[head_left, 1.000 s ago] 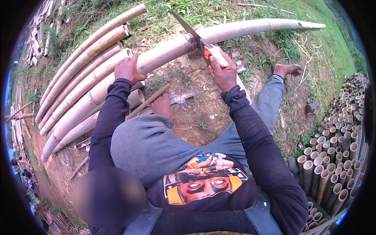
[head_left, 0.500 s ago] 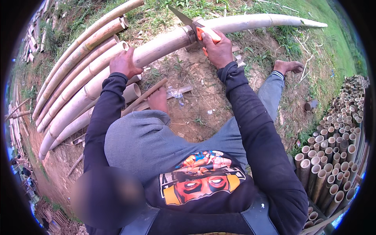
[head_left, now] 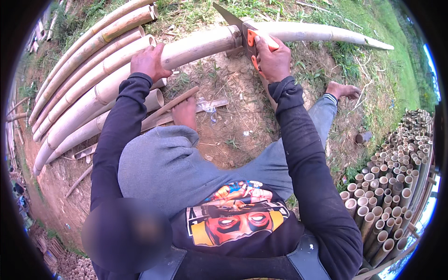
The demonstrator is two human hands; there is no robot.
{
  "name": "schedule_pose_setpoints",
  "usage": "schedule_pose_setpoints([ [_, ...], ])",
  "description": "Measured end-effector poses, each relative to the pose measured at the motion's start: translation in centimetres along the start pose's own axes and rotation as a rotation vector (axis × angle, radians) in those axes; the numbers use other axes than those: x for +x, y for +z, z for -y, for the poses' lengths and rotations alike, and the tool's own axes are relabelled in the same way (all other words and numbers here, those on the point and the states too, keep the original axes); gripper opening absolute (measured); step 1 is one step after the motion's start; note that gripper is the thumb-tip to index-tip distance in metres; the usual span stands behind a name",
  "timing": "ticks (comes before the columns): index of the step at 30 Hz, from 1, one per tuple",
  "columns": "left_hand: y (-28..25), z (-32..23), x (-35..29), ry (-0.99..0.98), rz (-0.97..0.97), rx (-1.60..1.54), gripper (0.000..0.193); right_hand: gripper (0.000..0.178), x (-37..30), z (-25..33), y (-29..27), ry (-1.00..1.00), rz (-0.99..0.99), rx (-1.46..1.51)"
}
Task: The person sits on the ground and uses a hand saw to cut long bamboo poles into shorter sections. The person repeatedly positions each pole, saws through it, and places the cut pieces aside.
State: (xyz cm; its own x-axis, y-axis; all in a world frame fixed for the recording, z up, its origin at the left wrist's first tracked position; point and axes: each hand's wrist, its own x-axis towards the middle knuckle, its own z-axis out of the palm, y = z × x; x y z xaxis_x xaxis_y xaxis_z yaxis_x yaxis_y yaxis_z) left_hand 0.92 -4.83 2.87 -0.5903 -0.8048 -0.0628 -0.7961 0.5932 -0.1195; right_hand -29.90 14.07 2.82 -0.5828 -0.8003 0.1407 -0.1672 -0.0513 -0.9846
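My left hand [head_left: 150, 63] is wrapped over a thick, pale bamboo pole [head_left: 200, 47] that slants from the lower left to the upper middle. My right hand [head_left: 274, 59] grips the orange-and-white handle of a handsaw [head_left: 231, 17]. The saw's dark blade lies across the pole just right of a node ring, its tip pointing up and left. Beyond the blade, a tapering bamboo length [head_left: 317, 32] extends to the right. Whether the two lengths are still joined at the blade is hidden.
More bamboo poles [head_left: 100, 42] lie side by side at the left. My bare left foot [head_left: 185, 113] is near a thin bamboo stick [head_left: 175, 101] and clear plastic scrap [head_left: 207, 105]. Upright bamboo tubes [head_left: 373, 205] crowd the right. My right foot [head_left: 343, 90] rests on the ground.
My right hand and the saw have shifted slightly right. The view has turned a little, so the left poles sit higher and the right-hand bamboo tip lower. Both hands keep their grip.
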Motion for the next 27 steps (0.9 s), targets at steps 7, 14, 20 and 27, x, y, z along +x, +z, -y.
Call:
schedule_pose_setpoints([
  [7,0.1,-0.4,-0.4,-0.010,0.045,-0.008,0.098,0.026,-18.3,0.8,-8.4,0.129,-0.096,-0.017],
  [14,0.3,-0.5,0.0,-0.038,0.070,-0.003,0.103,0.016,-7.8,0.5,-2.3,0.069,-0.095,0.014],
  [20,-0.9,-0.7,-0.5,-0.011,0.041,-0.008,0.095,0.018,-0.9,-1.8,-1.0,0.092,-0.019,0.036],
  [27,0.8,-0.1,0.0,0.003,0.028,-0.011,0.094,0.017,-21.7,2.8,-9.4,0.162,-0.123,-0.041],
])
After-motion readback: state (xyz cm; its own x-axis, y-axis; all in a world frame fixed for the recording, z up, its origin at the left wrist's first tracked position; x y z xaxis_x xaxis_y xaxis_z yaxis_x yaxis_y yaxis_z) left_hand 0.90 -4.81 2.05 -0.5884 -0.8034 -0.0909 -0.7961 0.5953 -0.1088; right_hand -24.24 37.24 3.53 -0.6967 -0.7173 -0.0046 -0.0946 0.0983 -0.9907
